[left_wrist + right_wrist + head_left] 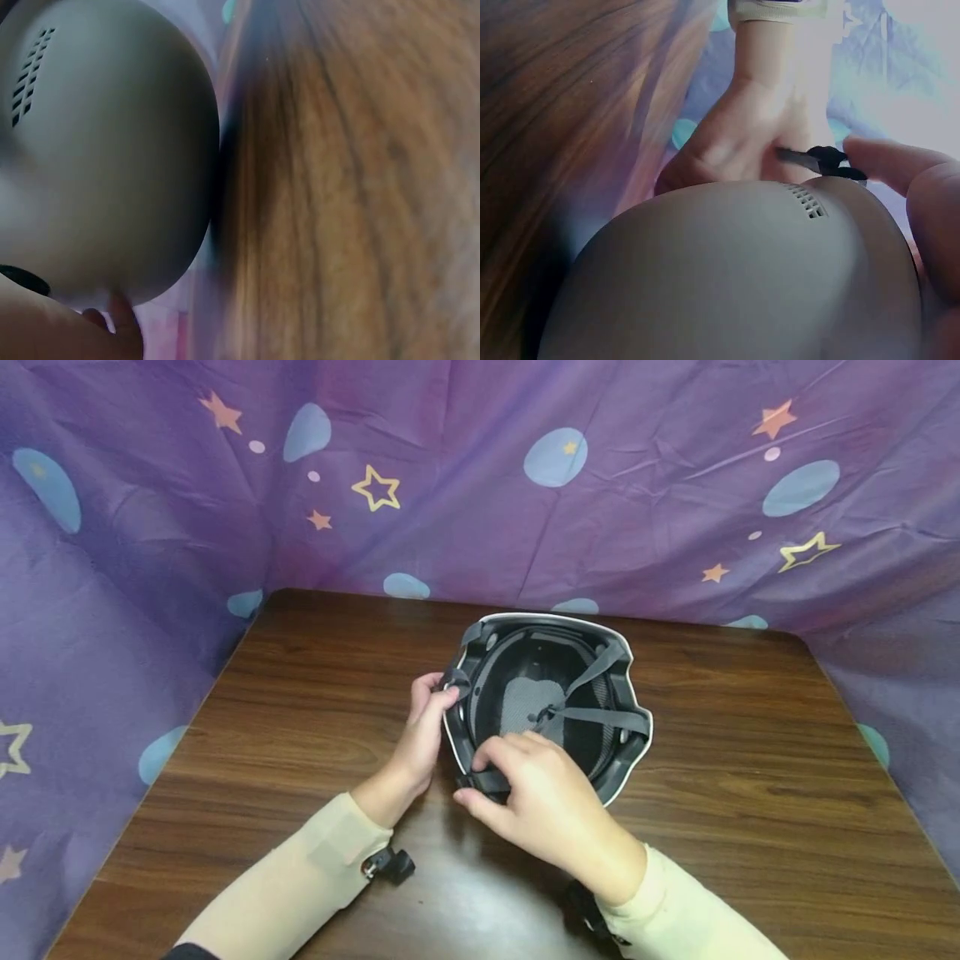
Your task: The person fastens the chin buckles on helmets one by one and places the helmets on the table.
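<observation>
A white helmet (633,702) lies upside down on the wooden table (300,710), its black lining and grey straps (600,717) facing up. My left hand (429,710) grips the helmet's left rim, thumb over the edge by a strap. My right hand (517,785) pinches a black strap buckle (487,779) at the near rim. The left wrist view shows the helmet's smooth white shell (105,150) with vent slots, close up. In the right wrist view the shell (735,277) fills the lower frame, with the left hand (742,142) behind it and the buckle (825,159) by my fingertips (900,165).
Purple cloth (150,527) with stars and blue ovals walls the table on the left, back and right. Bare wood lies to the left and right of the helmet. Small black wrist cameras (390,864) sit at my sleeves.
</observation>
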Demonstrator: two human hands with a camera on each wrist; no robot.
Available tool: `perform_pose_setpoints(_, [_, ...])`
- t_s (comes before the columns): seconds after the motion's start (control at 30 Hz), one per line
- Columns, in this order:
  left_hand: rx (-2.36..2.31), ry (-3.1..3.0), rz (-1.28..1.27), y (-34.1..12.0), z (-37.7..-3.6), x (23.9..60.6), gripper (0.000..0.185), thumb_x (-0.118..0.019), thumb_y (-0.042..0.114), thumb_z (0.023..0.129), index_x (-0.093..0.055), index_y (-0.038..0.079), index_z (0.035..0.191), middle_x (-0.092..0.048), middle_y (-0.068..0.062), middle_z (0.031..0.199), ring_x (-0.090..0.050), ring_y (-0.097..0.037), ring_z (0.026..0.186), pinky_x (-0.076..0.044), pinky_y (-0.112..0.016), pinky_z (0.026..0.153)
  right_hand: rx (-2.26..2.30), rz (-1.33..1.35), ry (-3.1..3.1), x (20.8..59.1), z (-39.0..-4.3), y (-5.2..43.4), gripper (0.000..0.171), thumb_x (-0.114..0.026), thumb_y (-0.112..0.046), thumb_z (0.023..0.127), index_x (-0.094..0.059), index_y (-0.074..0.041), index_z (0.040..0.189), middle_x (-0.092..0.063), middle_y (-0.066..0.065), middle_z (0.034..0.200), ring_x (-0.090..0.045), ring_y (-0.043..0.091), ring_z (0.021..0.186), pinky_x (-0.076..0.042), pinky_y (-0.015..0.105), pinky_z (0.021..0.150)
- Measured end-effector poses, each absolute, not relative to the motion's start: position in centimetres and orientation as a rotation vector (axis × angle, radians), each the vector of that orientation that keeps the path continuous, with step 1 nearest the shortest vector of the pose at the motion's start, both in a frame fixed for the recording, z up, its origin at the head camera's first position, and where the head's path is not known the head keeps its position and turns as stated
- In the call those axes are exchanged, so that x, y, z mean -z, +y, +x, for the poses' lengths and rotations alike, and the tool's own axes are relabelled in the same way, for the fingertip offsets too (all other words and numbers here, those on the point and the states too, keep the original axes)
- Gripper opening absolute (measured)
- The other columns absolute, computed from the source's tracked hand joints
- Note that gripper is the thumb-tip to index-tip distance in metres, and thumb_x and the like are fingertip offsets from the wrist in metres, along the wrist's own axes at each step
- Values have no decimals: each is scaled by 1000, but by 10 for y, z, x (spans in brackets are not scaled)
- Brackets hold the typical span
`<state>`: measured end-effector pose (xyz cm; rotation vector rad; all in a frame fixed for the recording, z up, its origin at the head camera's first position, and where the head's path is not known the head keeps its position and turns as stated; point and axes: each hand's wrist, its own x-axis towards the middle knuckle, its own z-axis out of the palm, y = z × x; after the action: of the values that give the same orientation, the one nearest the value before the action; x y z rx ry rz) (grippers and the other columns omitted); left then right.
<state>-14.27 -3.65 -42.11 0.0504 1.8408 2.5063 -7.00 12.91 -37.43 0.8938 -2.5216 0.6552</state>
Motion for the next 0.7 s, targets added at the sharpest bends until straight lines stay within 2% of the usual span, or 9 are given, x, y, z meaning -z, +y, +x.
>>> perform_pose_setpoints(0.17, [-2756,1595,21,-38,-151,422,32,-32,9,95,-45,6,124,-54,-1,108,-52,-12,98,-43,-24,86,-764,951,-2464,375,-72,132,33,-93,-36,80,-67,-17,85,-63,-9,81,-60,14,76,-54,34,72])
perform_pose_setpoints(0.3, [-2902,1481,-30,-43,-158,419,30,-30,2,94,-50,12,115,-53,-3,102,-49,-14,86,-41,-24,73,-944,990,-2401,373,-76,136,27,-91,-26,81,-66,-17,85,-60,-10,82,-58,11,77,-52,30,73])
perform_pose_setpoints(0.4, [-2932,1490,-38,-47,-162,416,24,-34,0,102,-50,11,116,-51,-4,102,-47,-14,85,-41,-24,71,-1118,964,-2366,368,-79,141,22,-89,-19,82,-67,-19,86,-61,-11,84,-60,10,79,-52,27,74])
perform_pose_setpoints(0.5, [-2950,1518,-44,-51,-165,412,19,-42,-4,108,-50,5,122,-54,-4,104,-50,-13,85,-45,-21,70,-1335,866,-2352,363,-80,145,19,-86,-11,84,-69,-20,87,-68,-11,86,-64,12,81,-52,25,76])
perform_pose_setpoints(0.6, [-3007,1478,-85,-58,-169,409,15,-55,-6,107,-56,3,119,-59,-4,101,-55,-10,81,-48,-17,67,-1602,738,-2323,359,-82,149,17,-82,-3,87,-69,-14,87,-72,-6,86,-65,14,80,-52,25,75])
perform_pose_setpoints(0.7, [-3088,1357,-129,-64,-173,404,14,-60,-6,105,-66,7,107,-62,-2,93,-55,-8,75,-48,-16,64,-1856,591,-2279,357,-86,153,15,-77,3,89,-65,-6,89,-70,-3,82,-62,12,77,-51,23,71])
